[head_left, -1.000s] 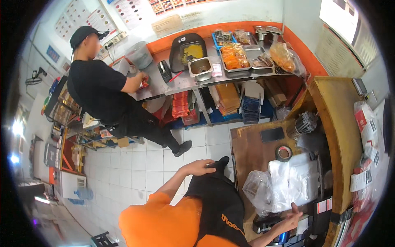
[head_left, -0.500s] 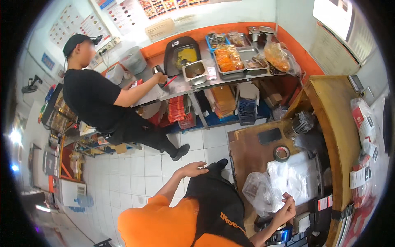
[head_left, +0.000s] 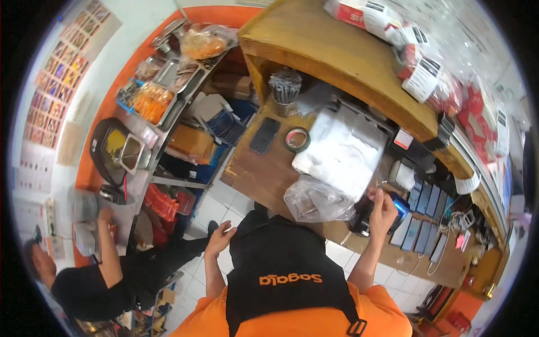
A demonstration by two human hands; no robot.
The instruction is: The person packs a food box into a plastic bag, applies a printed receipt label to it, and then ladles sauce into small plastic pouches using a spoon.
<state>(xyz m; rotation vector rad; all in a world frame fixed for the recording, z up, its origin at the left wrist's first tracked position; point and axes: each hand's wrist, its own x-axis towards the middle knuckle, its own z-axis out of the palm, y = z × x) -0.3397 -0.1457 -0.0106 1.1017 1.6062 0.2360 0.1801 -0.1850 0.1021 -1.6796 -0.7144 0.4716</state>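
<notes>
My left hand (head_left: 220,240) hangs beside the black apron (head_left: 281,258), its fingers loosely apart and nothing in them. Over the near edge of the brown wooden desk (head_left: 247,177), my right hand (head_left: 383,212) is raised with thumb and fingertips pinched together. Whatever they hold, if anything, is too small to make out. Left of that hand lies a crumpled clear plastic bag (head_left: 320,200). Behind it rests a stack of white plastic bags (head_left: 342,149). A black device with a blue glow (head_left: 400,206) is partly hidden by my right hand.
A tape roll (head_left: 297,139), a phone (head_left: 265,135) and a cup of grey packets (head_left: 285,90) stand left on the desk. Several phones (head_left: 428,200) and white cables (head_left: 461,219) lie right. A wooden shelf (head_left: 337,50) overhangs the back. A co-worker (head_left: 84,286) works at the left counter.
My view and body have turned right, so the desk now lies ahead and the phones show. My right hand stays raised and pinched near the clear bag. My left hand hangs by the apron.
</notes>
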